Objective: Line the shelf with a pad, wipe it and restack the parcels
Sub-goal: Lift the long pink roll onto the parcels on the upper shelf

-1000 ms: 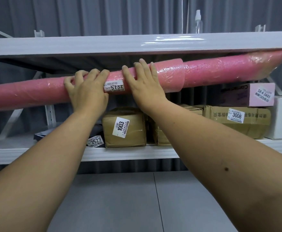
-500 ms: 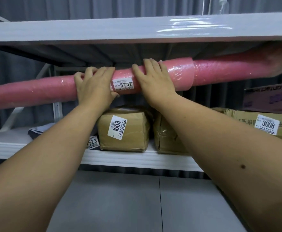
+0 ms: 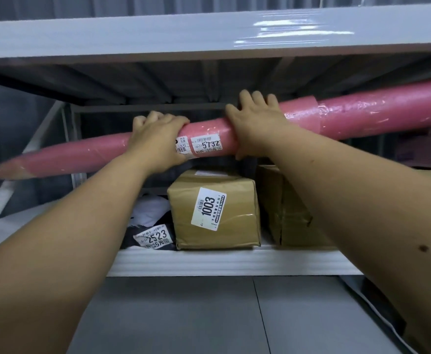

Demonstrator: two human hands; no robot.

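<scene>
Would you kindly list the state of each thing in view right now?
Pink roll: held in the air between the two shelves, tilted, right end higher.
Left hand: grips the roll beside its label.
Right hand: grips the roll on the label's other side.
Box 1003: taped shut, resting on the lower shelf.
Dark bag 2523: lying flat beside that box.
Upper shelf: glossy top, nothing seen on it.
</scene>
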